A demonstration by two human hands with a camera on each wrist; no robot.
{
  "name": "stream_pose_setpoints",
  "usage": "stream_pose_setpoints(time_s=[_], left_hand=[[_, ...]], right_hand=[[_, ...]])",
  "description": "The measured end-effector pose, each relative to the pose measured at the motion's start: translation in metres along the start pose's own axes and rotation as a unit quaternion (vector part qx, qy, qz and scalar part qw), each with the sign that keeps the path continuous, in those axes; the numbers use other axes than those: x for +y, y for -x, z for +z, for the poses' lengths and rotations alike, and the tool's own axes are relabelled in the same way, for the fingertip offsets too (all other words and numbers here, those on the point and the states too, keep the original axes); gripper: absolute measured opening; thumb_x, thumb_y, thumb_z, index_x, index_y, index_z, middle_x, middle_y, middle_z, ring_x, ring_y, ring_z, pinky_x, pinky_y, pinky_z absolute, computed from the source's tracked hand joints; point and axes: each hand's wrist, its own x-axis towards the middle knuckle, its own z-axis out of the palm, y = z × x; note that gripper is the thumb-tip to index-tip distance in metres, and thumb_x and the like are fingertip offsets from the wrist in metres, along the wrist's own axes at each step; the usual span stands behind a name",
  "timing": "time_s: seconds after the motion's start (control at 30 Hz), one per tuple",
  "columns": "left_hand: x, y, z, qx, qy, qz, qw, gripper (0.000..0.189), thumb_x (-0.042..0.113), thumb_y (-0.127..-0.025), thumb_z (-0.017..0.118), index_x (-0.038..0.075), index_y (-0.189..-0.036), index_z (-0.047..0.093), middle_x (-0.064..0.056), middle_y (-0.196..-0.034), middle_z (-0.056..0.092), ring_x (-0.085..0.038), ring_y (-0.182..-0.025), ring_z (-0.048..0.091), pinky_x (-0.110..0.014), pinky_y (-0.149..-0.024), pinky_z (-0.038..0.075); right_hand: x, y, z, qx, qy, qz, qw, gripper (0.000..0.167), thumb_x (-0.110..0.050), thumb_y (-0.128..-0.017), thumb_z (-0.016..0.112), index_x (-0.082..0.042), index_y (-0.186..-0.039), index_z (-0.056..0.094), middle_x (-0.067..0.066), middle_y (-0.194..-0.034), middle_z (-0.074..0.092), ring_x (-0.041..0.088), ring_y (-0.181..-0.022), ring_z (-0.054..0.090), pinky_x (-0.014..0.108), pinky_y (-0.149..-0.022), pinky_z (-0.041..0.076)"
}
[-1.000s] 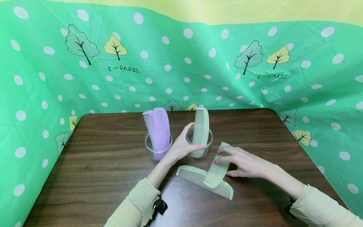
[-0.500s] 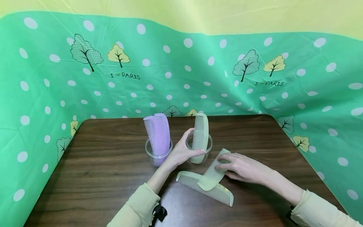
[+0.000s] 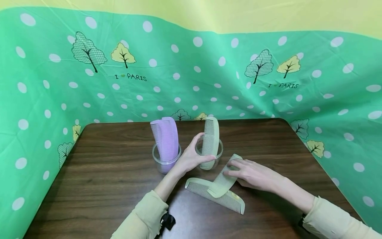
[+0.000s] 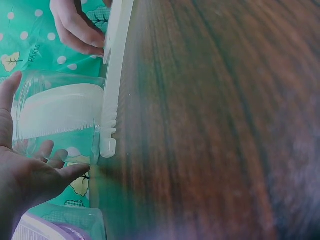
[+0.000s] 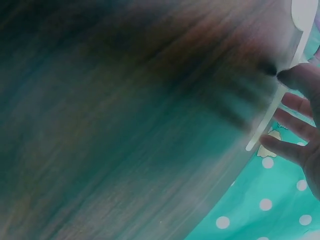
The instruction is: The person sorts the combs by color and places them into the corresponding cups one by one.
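My left hand point(image 3: 191, 156) curves its thumb and fingers around a clear plastic cup point(image 3: 221, 151), seen side-on in the left wrist view. A pale green comb point(image 3: 212, 136) stands upright in that cup. Nearer the front, my right hand point(image 3: 253, 174) grips another pale green comb point(image 3: 221, 186) at its far half, fingertips over its face. The thumb, tucked from sight in the head view, meets the comb's edge point(image 5: 266, 121) in the right wrist view. The near end of this comb crosses over a third, longer green comb point(image 3: 197, 186) lying flat on the table.
To the left stands a second clear cup point(image 3: 155, 158) holding purple combs point(image 3: 170, 139) upright. The dark wooden table point(image 3: 104, 186) is walled at the back and sides by a green dotted cloth point(image 3: 179, 49).
My right hand and its comb have shifted a little left, the comb's near end sliding along the lying comb. The right thumb has gone under the hand. My left hand stays at the cup.
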Motion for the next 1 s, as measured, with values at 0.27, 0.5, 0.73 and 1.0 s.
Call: stream_pose_setpoints(time_s=[0.27, 0.5, 0.73, 1.0], left_hand=[[-0.001, -0.002, 0.000, 0.007, -0.007, 0.003, 0.9999, 0.097, 0.047, -0.074, 0.091, 0.052, -0.151, 0.032, 0.008, -0.163, 0.039, -0.021, -0.150, 0.038, -0.055, -0.121, 0.032], [-0.003, -0.002, 0.001, 0.006, -0.001, 0.005, 1.0000, 0.097, 0.046, -0.074, 0.091, 0.050, -0.152, 0.033, 0.007, -0.162, 0.041, -0.019, -0.150, 0.038, -0.054, -0.122, 0.031], [-0.003, -0.002, 0.001, 0.006, -0.003, 0.008, 1.0000, 0.097, 0.045, -0.074, 0.091, 0.050, -0.151, 0.033, 0.008, -0.163, 0.040, -0.019, -0.151, 0.037, -0.053, -0.122, 0.030], [-0.002, -0.001, 0.001, 0.008, 0.001, 0.012, 0.9999, 0.096, 0.045, -0.075, 0.091, 0.049, -0.151, 0.033, 0.008, -0.163, 0.040, -0.020, -0.150, 0.038, -0.054, -0.122, 0.030]], right_hand=[[-0.001, -0.001, -0.002, -0.008, 0.006, 0.007, 0.9999, 0.061, -0.001, -0.078, 0.081, -0.029, -0.130, 0.067, 0.006, -0.126, 0.064, 0.023, -0.110, 0.066, 0.041, -0.080, 0.060], [-0.003, -0.002, -0.001, 0.021, 0.033, -0.004, 0.9992, 0.047, -0.015, -0.085, 0.078, -0.029, -0.129, 0.067, 0.006, -0.123, 0.065, 0.025, -0.109, 0.066, 0.044, -0.083, 0.059], [-0.006, -0.007, -0.002, 0.072, 0.063, -0.035, 0.9949, 0.034, -0.023, -0.098, 0.043, -0.026, -0.122, 0.068, 0.004, -0.113, 0.068, 0.023, -0.102, 0.065, 0.046, -0.089, 0.057], [-0.005, -0.006, -0.011, 0.056, 0.053, -0.007, 0.9970, 0.039, -0.012, -0.091, 0.058, -0.030, -0.125, 0.066, 0.002, -0.112, 0.065, 0.019, -0.096, 0.066, 0.040, -0.077, 0.059]])
